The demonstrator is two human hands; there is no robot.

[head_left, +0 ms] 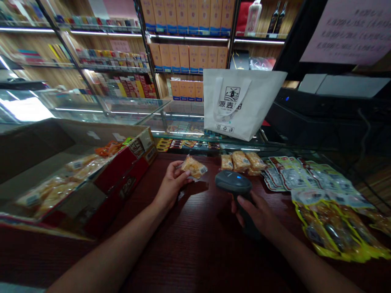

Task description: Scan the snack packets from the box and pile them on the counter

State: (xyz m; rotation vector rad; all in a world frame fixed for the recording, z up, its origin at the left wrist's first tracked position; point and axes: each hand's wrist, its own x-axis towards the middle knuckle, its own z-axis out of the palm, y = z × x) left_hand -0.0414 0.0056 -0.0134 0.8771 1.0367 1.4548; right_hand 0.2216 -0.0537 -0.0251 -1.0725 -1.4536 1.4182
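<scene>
My left hand (171, 185) pinches a small clear-wrapped yellow snack packet (194, 167) just above the dark red wooden counter (195, 244). My right hand (255, 213) is wrapped round the handle of a dark grey barcode scanner (233, 183), whose head with a small blue light points toward the packet. Several similar snack packets (241, 161) lie in a row on the counter just beyond the scanner.
An open red cardboard box (122, 171) full of wrapped snacks sits at the left. Green-white sachets (287, 173) and yellow packaged foods (332, 228) lie at the right. A white tote bag (241, 103) stands on the glass display case (171, 118). Stocked shelves fill the background.
</scene>
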